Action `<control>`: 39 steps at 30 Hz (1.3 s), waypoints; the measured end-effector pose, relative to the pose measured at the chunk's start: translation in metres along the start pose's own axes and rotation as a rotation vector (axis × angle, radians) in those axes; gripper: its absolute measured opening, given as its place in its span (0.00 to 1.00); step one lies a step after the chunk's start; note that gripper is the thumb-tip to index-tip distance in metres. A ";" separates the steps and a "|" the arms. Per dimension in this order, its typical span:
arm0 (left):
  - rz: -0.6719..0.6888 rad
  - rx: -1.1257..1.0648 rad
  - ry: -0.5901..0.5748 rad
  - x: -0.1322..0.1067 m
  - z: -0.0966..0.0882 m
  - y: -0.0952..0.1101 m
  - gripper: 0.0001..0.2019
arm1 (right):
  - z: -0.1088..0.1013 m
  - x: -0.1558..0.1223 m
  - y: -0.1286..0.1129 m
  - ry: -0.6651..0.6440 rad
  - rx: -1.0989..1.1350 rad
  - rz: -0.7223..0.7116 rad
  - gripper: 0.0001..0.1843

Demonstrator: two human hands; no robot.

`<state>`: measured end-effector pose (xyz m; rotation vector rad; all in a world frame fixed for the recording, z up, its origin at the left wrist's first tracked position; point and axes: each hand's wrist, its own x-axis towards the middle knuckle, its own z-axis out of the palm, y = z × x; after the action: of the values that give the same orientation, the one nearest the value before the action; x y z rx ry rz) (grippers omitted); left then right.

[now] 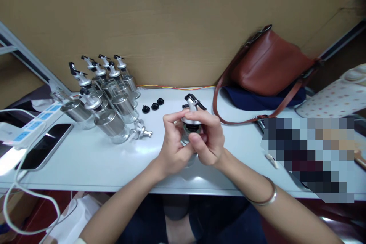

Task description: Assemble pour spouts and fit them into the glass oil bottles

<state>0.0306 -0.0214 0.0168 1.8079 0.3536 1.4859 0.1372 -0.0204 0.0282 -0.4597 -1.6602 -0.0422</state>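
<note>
Both hands are wrapped round one glass oil bottle at the table's front middle. My left hand (175, 146) is closed about the bottle's neck and upper body. My right hand (208, 137) grips the silver and black pourer top (192, 112), its thumb by the black stopper ring. Most of the bottle's body is hidden behind the fingers. Beyond the hands lie several small black stoppers (154, 106). To the left stand several similar glass bottles (110, 124) with steel bands, most topped with pourers. Loose silver parts (140, 129) lie beside them.
A power strip (37, 124) with white cables and a phone (45, 146) lie at the left. A brown leather bag (271, 65) rests on dark blue cloth at the back right. A spotted white object (328, 93) and a blurred-out area are at the right. Cardboard (177, 26) stands behind.
</note>
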 end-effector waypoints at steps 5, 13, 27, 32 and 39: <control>-0.018 -0.091 0.000 0.001 0.000 0.000 0.21 | 0.001 0.004 -0.001 -0.004 0.036 0.026 0.16; 0.048 -0.112 0.027 0.002 -0.001 0.000 0.22 | -0.001 0.004 0.001 -0.022 0.067 0.011 0.17; 0.071 -0.096 0.026 0.000 -0.002 -0.003 0.21 | -0.001 0.000 0.002 -0.025 0.082 -0.007 0.17; 0.113 -0.062 0.055 0.002 -0.002 -0.003 0.22 | -0.001 -0.004 0.002 0.003 0.083 -0.003 0.18; 0.101 -0.043 0.035 0.003 -0.005 -0.004 0.25 | 0.000 -0.007 -0.001 0.022 0.026 0.034 0.18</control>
<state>0.0275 -0.0148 0.0167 1.7907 0.2484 1.5840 0.1378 -0.0229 0.0216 -0.4663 -1.6293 -0.0006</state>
